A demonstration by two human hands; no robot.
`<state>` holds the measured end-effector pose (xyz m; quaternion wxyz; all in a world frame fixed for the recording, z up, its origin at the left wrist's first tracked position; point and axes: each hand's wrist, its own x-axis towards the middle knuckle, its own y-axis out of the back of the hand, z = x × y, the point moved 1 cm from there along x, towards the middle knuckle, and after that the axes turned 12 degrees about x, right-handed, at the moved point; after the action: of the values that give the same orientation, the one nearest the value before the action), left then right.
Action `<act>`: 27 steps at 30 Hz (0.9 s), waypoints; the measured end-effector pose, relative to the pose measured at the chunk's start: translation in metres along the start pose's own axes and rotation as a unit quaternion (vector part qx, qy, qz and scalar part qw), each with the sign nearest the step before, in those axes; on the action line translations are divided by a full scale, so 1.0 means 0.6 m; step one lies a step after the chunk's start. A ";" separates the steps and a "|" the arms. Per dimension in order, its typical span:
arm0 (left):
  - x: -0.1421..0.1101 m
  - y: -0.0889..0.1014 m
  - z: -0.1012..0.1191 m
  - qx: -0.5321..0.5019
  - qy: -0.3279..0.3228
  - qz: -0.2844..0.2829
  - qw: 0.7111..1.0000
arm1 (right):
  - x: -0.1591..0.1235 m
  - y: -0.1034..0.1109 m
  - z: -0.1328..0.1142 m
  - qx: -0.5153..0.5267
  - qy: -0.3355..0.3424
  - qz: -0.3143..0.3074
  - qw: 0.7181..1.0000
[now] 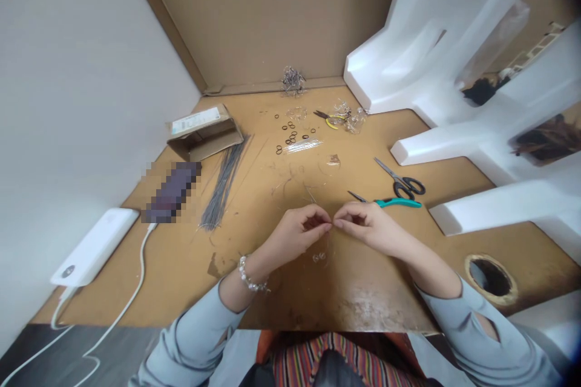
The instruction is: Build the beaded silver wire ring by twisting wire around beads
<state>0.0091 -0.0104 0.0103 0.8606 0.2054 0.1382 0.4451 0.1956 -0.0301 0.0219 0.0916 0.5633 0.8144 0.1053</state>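
My left hand (pixel 305 228) and my right hand (pixel 367 225) meet fingertip to fingertip above the front middle of the table. Each has thumb and forefinger pinched together. What lies between them is too fine to make out. Just beyond the left fingers is a short thin wire (pixel 310 195). Small clear loops (pixel 319 257) rest on the tabletop below the hands. To the right of my right hand lie pliers with teal handles (pixel 398 202), partly hidden by that hand, and black-handled scissors (pixel 403 184).
A bundle of grey wires (pixel 223 187) lies left, by an open cardboard box (pixel 206 133). Several dark rings (pixel 291 136), clear strips (pixel 303 146), yellow-handled pliers (pixel 333 121) and tangled wire (pixel 293 80) are farther back. A phone (pixel 175 192) and white power bank (pixel 95 248) sit left; white foam (pixel 494 208) borders the right.
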 end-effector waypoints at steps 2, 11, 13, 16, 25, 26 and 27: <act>0.001 0.002 -0.005 -0.001 0.015 0.028 0.999 | 0.001 -0.003 0.006 -0.002 0.002 0.044 0.999; 0.019 0.005 -0.028 -0.107 0.099 0.141 0.979 | -0.001 -0.026 0.036 -0.067 -0.097 0.053 0.992; 0.023 0.005 -0.035 -0.129 0.111 0.151 0.974 | -0.001 -0.031 0.045 -0.067 -0.099 0.027 0.992; 0.028 0.007 -0.042 -0.153 0.123 0.155 0.968 | 0.002 -0.032 0.054 -0.050 -0.079 -0.008 0.996; 0.033 0.013 -0.044 -0.183 0.121 0.147 0.965 | 0.016 -0.021 0.045 0.100 -0.154 0.033 0.982; 0.032 0.012 -0.044 -0.176 0.118 0.141 0.967 | 0.017 -0.020 0.044 0.114 -0.156 0.036 0.981; 0.032 0.010 -0.045 -0.167 0.115 0.133 0.970 | 0.018 -0.020 0.043 0.129 -0.158 0.041 0.978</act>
<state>0.0041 0.0148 -0.0114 0.7938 0.0227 0.1316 0.5933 0.1879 -0.0221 -0.0068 0.1411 0.6130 0.7724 -0.0877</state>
